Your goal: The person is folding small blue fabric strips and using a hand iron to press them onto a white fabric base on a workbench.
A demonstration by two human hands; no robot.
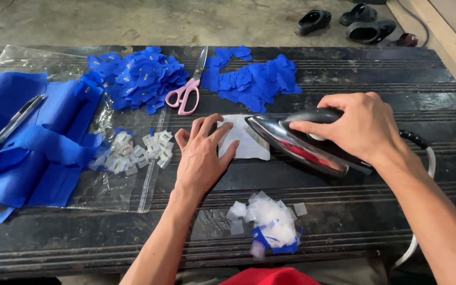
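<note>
From the head camera, the right hand [362, 126] is wrapped around the black handle of a chrome electric iron [302, 142], whose pointed tip rests on the right edge of a white fabric piece [244, 140] lying on the dark counter [344, 211]. The left hand [201, 155] lies flat and spread, fingers pressing the left part of that white piece, just beside the iron's tip.

Behind the white piece, pink-handled scissors [188, 92] lie between two heaps of blue fabric cut-outs [135, 79]. Left of it, small white tags [133, 150] sit on a clear plastic bag [127, 184], with folded blue cloth [22, 142] and a black pen [11, 124] farther left. In front of it lies a pile of white and blue scraps [267, 221].

The likely hazard is a burn: the fingertips sit so near the hot soleplate that a slight forward slide could touch them. Lingering could also scorch the fabric, and the cord [423, 153] trailing off to the right could snag.
</note>
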